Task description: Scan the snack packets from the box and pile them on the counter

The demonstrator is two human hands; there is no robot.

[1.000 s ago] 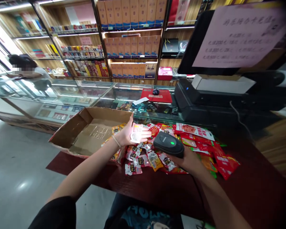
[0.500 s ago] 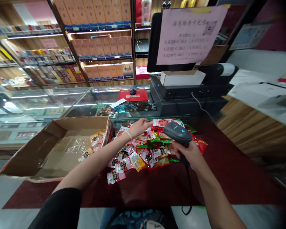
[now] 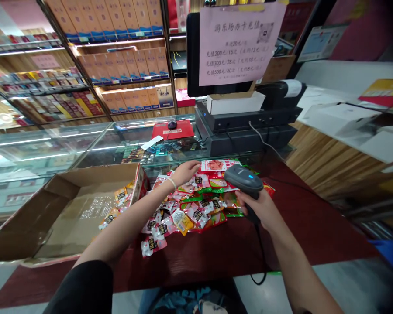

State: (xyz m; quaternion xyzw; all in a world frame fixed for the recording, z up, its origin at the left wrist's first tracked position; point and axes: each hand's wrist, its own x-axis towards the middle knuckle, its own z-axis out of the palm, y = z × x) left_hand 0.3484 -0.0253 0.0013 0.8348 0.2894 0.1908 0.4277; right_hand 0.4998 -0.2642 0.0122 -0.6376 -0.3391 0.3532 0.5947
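My right hand [image 3: 253, 205] is wrapped around the handle of a dark grey barcode scanner [image 3: 244, 178], its blue light lit and its cord hanging down. The scanner's head is over the right part of a red and white snack packet [image 3: 216, 165]. At that packet's left edge, the fingers of my left hand [image 3: 186, 172] are closed on it. Under and in front of both hands lies a heap of small snack packets [image 3: 183, 220], pink, yellow, red and green. Left of the heap stands an open cardboard box [image 3: 57, 192] with several small packets at its right side.
A dark red counter top [image 3: 301, 209] carries the heap. Behind it are a glass display case [image 3: 100, 150], a mouse [image 3: 172, 124] on a red mat [image 3: 157, 130], and a monitor [image 3: 193, 52] with a pink paper sign [image 3: 239, 43]. Shelves of boxed goods line the back.
The view has shifted, so the counter and shelves appear further left. My hands hold nearly the same place over the packets, the scanner still in my right hand.
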